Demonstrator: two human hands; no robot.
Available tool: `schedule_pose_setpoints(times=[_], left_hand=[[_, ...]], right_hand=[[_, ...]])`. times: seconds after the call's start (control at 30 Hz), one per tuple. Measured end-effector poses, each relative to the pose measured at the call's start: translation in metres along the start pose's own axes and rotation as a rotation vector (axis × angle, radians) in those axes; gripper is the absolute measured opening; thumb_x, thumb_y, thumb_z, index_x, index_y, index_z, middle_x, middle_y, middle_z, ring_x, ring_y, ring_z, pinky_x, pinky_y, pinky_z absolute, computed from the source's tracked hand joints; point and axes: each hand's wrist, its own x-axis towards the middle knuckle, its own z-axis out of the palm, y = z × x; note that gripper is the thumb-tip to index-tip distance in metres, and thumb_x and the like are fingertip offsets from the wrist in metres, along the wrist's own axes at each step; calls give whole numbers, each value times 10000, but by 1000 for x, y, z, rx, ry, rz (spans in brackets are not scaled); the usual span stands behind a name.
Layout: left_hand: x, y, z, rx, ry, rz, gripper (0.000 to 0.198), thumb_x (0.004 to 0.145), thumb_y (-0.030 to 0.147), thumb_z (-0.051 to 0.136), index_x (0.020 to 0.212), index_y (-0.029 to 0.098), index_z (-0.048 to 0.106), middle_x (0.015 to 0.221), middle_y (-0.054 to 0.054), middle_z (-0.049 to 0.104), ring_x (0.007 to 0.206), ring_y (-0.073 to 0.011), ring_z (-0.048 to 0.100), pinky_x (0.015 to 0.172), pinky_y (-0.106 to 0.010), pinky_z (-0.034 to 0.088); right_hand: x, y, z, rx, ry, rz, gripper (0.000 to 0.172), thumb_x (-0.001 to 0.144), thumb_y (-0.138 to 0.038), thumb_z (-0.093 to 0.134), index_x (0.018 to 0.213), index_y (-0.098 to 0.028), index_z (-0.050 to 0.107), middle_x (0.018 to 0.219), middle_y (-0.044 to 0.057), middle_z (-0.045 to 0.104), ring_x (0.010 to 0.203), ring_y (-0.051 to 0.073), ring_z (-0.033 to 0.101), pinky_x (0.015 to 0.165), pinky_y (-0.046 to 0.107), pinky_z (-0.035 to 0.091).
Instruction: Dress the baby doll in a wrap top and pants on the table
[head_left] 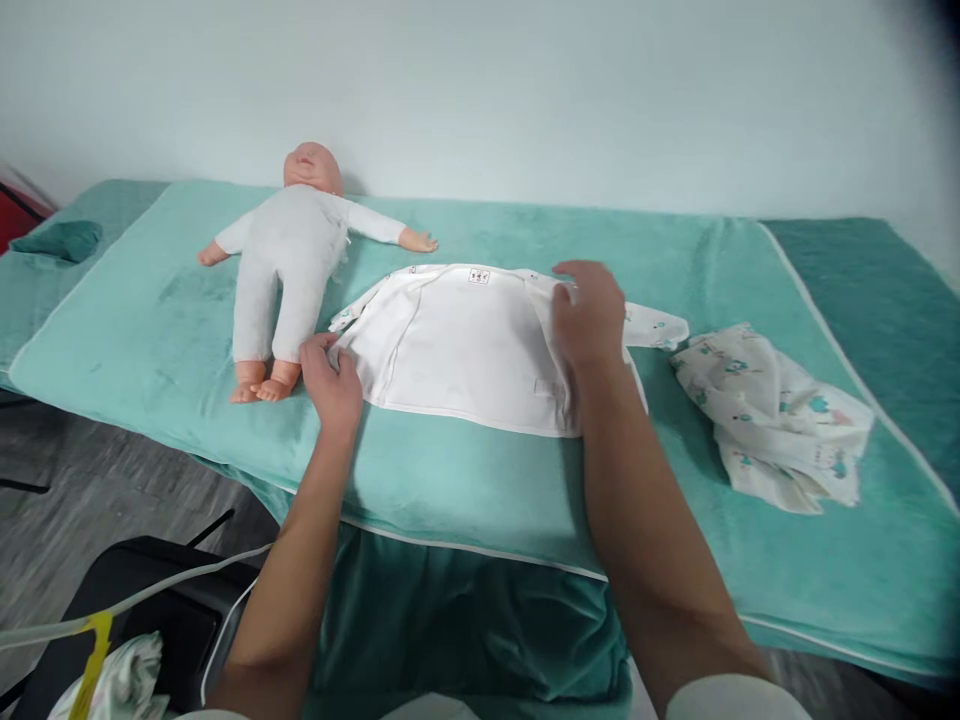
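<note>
A white long-sleeved baby shirt [472,345] lies spread on the bed, its front panels turned outward and its plain inside facing up. A small printed label shows at its neck. At the shirt's left side edge, my left hand [332,385] has its fingers curled on the cloth by the sleeve. My right hand [592,315] rests over the right front panel, thumb and forefinger apart, its other fingers partly hidden. Just left of the shirt, a baby doll [289,245] with a white cloth body lies on its back, arms spread, its feet close to my left hand.
A crumpled white printed cloth [776,415] lies to the right on the green bed cover [465,480]. A white wall [525,100] stands behind. At lower left are a black chair [142,570], a pale cable [172,577] with yellow tape, and another printed cloth [124,680].
</note>
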Motion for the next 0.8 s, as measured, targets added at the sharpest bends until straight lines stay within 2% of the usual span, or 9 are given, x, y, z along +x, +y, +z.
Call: schedule_pose_setpoints(times=[0.13, 0.23, 0.3, 0.4, 0.5, 0.6, 0.7, 0.8], left_hand=[[-4, 3, 0, 26, 12, 45, 218, 933, 143, 495, 1114, 182, 612, 1182, -123, 701, 1178, -249, 651, 1095, -438, 500], [-8, 9, -5, 46, -35, 151, 282, 947, 119, 455, 1164, 182, 625, 1281, -137, 717, 1338, -249, 627, 1190, -470, 468], [-7, 13, -16, 81, -124, 246, 319, 958, 111, 445, 1206, 190, 629, 1383, -135, 697, 1469, -250, 548, 1247, -499, 430], [5, 14, -45, 190, -234, 336, 348, 986, 144, 472, 1285, 211, 636, 1572, -124, 585, 1603, -269, 390, 1308, -547, 353], [31, 1, -78, 316, -258, 277, 413, 977, 233, 580, 1387, 247, 617, 1752, -105, 340, 1679, -329, 189, 1348, -617, 228], [58, -25, -101, 329, -377, 131, 570, 953, 347, 650, 1507, 262, 546, 1807, -111, 169, 1684, -376, 135, 1338, -644, 226], [79, -46, -111, 274, -544, -23, 716, 969, 455, 624, 1617, 226, 425, 1810, -155, 111, 1685, -377, 123, 1346, -629, 210], [95, -54, -110, 203, -661, -158, 791, 992, 509, 583, 1681, 234, 307, 1823, -125, -16, 1697, -336, 41, 1369, -585, 130]], right_hand=[[-12, -1, 19, 17, -199, -16, 530, 994, -389, 451, 1459, -172, 584, 1516, 161, 622, 1432, 334, 551, 1224, 535, 435], [-13, -1, 24, -8, -233, -58, 588, 1001, -420, 438, 1518, -158, 538, 1599, 177, 549, 1513, 348, 487, 1252, 565, 400], [-12, -3, 23, -30, -234, -78, 619, 1000, -431, 437, 1540, -138, 516, 1642, 194, 494, 1556, 362, 433, 1267, 588, 369], [-11, -18, 20, -52, -227, -103, 660, 1010, -443, 422, 1559, -82, 487, 1675, 230, 432, 1587, 373, 383, 1293, 581, 330], [-7, -52, 23, -25, -232, -218, 637, 1030, -435, 387, 1564, -101, 481, 1673, 221, 439, 1580, 353, 397, 1300, 565, 331], [8, -101, 44, 56, -300, -375, 614, 1038, -455, 384, 1559, -147, 485, 1676, 182, 450, 1572, 336, 410, 1302, 564, 329], [41, -153, 85, 187, -349, -397, 656, 1046, -493, 373, 1577, -114, 443, 1661, 197, 465, 1573, 323, 406, 1306, 532, 330], [86, -197, 135, 241, -290, -294, 691, 1059, -519, 333, 1581, -73, 409, 1639, 242, 469, 1551, 351, 421, 1298, 555, 312]])
